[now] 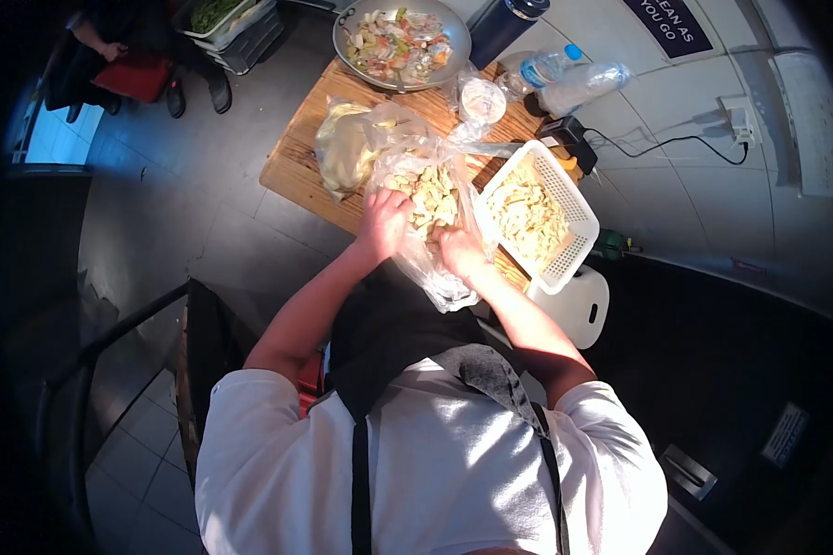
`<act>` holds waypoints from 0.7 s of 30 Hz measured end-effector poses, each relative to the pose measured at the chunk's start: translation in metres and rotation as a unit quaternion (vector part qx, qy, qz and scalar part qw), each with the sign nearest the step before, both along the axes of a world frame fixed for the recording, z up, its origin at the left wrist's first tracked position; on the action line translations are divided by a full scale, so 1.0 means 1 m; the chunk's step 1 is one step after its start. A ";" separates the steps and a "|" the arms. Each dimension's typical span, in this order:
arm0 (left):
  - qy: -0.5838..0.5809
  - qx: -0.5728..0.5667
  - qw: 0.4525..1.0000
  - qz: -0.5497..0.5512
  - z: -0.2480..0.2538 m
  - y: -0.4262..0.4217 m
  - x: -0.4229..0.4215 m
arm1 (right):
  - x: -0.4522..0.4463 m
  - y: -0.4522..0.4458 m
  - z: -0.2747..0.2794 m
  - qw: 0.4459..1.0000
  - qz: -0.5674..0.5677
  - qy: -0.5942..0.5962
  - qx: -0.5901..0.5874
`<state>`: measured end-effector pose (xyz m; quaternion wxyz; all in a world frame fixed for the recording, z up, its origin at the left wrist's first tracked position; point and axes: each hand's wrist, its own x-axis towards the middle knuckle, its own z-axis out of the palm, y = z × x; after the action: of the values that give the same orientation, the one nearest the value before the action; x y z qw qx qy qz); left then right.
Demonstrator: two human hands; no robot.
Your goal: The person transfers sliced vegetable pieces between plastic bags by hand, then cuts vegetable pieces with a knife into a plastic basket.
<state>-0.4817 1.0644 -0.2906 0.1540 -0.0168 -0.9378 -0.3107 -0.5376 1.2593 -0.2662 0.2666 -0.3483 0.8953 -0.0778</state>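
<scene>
An open clear plastic bag [447,268] full of pale yellow chopped pieces [430,196] lies at the near edge of the wooden table [296,153]. My left hand [386,220] is at the bag's left side, its fingers curled over the edge. On the right side, my right hand [458,250] is closed at the lower part of the bag, with its fingertips partly hidden against plastic and pieces. A white perforated basket [578,236] of similar pale strips [528,217] stands just right of the bag. Another bag with yellowish contents [342,153] lies behind it to the left.
At the back is a pan of mixed chopped food [403,46]. Behind the basket are a small wrapped tub [481,100], plastic bottles [546,67], a dark blue flask [507,28], a knife [491,148] and a black charger [569,134]. Another person [111,51] is at upper left.
</scene>
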 end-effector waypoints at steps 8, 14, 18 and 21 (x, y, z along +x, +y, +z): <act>-0.021 -0.055 0.998 -0.020 -0.046 0.001 0.017 | 0.023 0.031 -0.011 0.990 -0.084 -0.029 -0.105; -0.034 -0.029 0.999 -0.031 -0.043 -0.001 0.018 | 0.020 0.044 -0.019 0.945 -0.242 -0.041 -0.214; -0.046 0.045 0.998 -0.013 0.000 0.005 0.019 | 0.015 0.044 -0.022 0.810 -0.395 -0.236 -0.363; -0.118 0.265 0.957 0.019 0.016 0.025 0.022 | 0.014 0.035 0.000 0.711 -0.438 -0.339 -0.433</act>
<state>-0.4596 1.0896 -0.2742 0.0469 0.0793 -0.8333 -0.5451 -0.5237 1.2943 -0.2664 0.3086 0.0550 0.6653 -0.6776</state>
